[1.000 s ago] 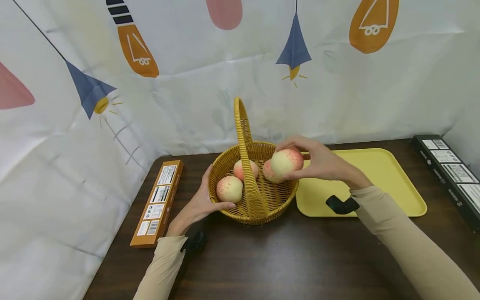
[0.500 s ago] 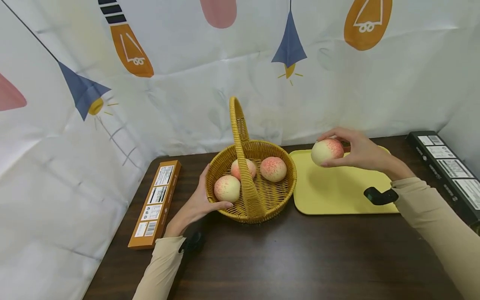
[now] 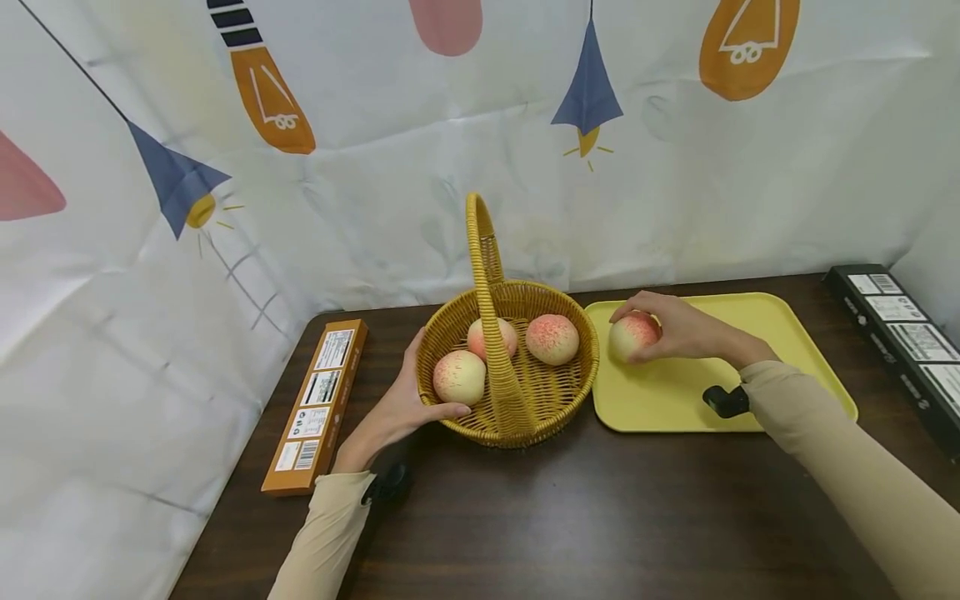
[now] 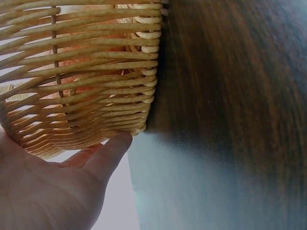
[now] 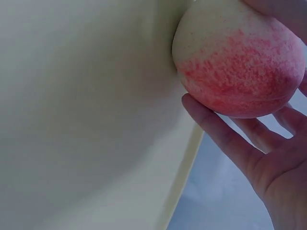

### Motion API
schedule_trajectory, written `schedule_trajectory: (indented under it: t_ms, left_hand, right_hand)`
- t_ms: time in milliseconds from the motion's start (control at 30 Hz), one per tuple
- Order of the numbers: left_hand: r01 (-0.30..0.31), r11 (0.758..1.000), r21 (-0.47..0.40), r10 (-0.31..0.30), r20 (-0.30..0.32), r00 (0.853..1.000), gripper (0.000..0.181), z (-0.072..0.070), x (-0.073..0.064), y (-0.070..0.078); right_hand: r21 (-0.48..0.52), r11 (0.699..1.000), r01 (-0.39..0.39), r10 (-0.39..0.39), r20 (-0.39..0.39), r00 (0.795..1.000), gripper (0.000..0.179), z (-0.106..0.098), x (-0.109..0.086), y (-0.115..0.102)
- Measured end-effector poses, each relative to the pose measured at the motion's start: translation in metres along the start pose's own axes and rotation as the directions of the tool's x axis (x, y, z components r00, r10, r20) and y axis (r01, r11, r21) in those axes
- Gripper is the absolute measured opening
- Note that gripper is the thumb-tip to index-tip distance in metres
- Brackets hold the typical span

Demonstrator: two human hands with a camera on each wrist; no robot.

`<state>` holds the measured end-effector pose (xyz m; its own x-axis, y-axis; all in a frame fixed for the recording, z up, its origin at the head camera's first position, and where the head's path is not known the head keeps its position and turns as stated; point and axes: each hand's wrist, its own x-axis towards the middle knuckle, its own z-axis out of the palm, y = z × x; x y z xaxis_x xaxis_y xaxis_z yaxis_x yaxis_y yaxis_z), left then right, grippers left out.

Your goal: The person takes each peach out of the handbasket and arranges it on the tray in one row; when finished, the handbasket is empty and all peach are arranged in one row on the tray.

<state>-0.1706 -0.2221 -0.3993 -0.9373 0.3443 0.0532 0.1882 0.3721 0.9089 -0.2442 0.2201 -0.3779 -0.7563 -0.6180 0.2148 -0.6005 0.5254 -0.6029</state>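
In the head view, a yellow wicker basket (image 3: 566,415) with a tall arched handle holds three peaches, one (image 3: 459,377) at left, one (image 3: 504,336) partly behind the handle and one (image 3: 552,339) at right. My left hand (image 3: 401,404) grips the basket's left side, its thumb along the front rim; the left wrist view shows this hand (image 4: 53,191) against the woven wall. Over the left part of a yellow tray (image 3: 675,408), my right hand (image 3: 686,329) holds another peach (image 3: 632,337). In the right wrist view this peach (image 5: 240,62) appears to touch the tray surface.
An orange box (image 3: 315,408) with white labels lies left of the basket. A black labelled box (image 3: 896,333) lies right of the tray. Behind the dark wooden table (image 3: 555,517) hangs a white printed cloth (image 3: 420,167).
My right hand has carried its peach from above the basket rightward, then down onto the left part of the tray. The left hand and basket stay in place.
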Motion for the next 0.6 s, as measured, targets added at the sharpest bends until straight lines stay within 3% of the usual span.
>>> schedule_trajectory:
  t_ms: [133, 367, 600]
  left_hand:
    - [0.006, 1.000, 0.003, -0.006, 0.001, 1.000, 0.139, 0.0001, 0.0007, 0.0001]
    - [0.000, 1.000, -0.007, 0.000, 0.008, 1.000, 0.139, -0.0002, -0.0011, -0.0013]
    - [-0.018, 1.000, -0.011, 0.018, 0.000, 1.000, 0.138, 0.0011, 0.0007, -0.0014]
  right_hand:
    - [-0.013, 1.000, -0.003, 0.003, 0.024, 1.000, 0.054, 0.0035, 0.0015, 0.0020]
    - [0.068, 0.995, -0.075, 0.071, 0.051, 0.996, 0.057, 0.0027, -0.0015, -0.0018]
    - [0.072, 0.994, -0.077, 0.075, 0.029, 0.997, 0.058, 0.0056, 0.0060, 0.0004]
